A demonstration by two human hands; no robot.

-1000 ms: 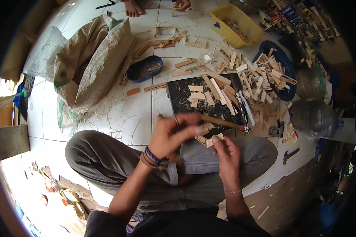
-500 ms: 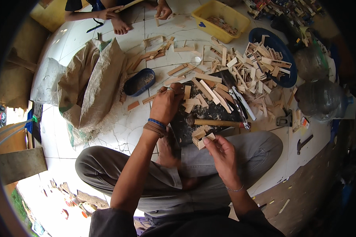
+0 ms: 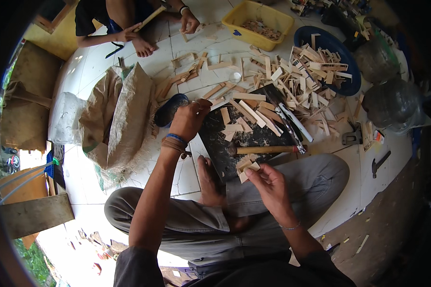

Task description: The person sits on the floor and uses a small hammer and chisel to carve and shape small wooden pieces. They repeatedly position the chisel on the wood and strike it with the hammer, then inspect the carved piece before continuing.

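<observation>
The person is sitting cross-legged on the white tiled floor (image 3: 105, 71), and the right hand (image 3: 268, 184) is holding a small bundle of short wooden pieces (image 3: 247, 168), with the fingers clamped around them just below the near edge of the dark work board (image 3: 254, 141). The left hand (image 3: 189, 119) is reaching out toward 11 o'clock from that bundle, hovering at the left edge of the board; its fingers are curled together, and whether they are pinching anything cannot be told. A hammer (image 3: 266, 149) with a wooden handle is lying across the board's near edge, just above the bundle, and loose wooden strips (image 3: 244, 112) are lying scattered over the board at 12 o'clock. A dark blue oval bowl (image 3: 170, 109) is sitting just left of the left hand, beside a slumped burlap sack (image 3: 122, 119) at 9 o'clock. Toward 1 o'clock, a heap of wood offcuts (image 3: 297, 76) is spilling from a round blue tray (image 3: 342, 50), and a yellow tub (image 3: 263, 24) is standing at 12 o'clock beyond it. Two clear water jugs (image 3: 392, 103) are resting at 2 o'clock. At the top edge, another person's hand (image 3: 189, 21) is working over the floor.
</observation>
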